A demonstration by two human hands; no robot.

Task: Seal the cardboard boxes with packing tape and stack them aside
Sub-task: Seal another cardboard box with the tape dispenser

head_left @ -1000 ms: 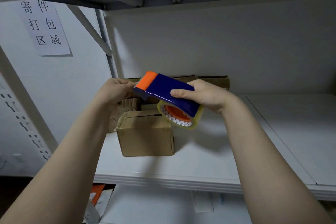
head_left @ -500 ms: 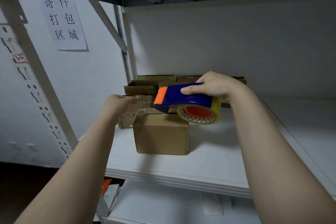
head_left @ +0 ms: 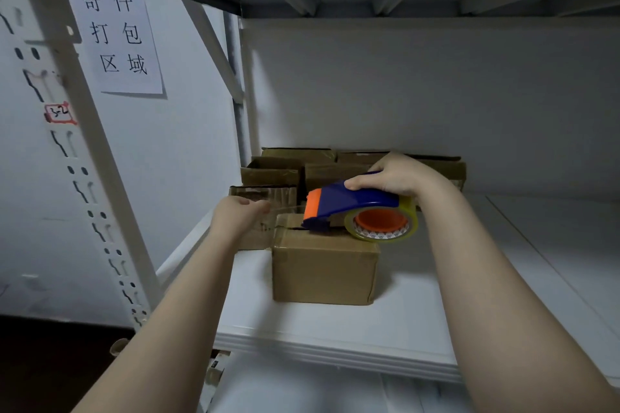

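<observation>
A small closed cardboard box (head_left: 323, 268) stands on the white shelf (head_left: 335, 332). Just above its top hovers a blue and orange tape dispenser (head_left: 349, 203) with a clear tape roll (head_left: 382, 226). My right hand (head_left: 397, 178) grips the dispenser from above. My left hand (head_left: 238, 213) is at the box's top left corner, its fingertips pinching the end of a thin clear tape strip (head_left: 287, 208) drawn from the dispenser's orange mouth. The box's top seam shows as a dark slit under the dispenser.
Several other cardboard boxes (head_left: 285, 171) sit at the back left of the shelf against the wall. A perforated shelf upright (head_left: 100, 178) stands to the left, with a paper sign (head_left: 117, 37) on the wall. More white shelf (head_left: 536, 245) stretches right.
The dispenser has come down to just above the box top. My left hand has moved left, away from the dispenser's mouth, drawing out tape. The view has shifted closer.
</observation>
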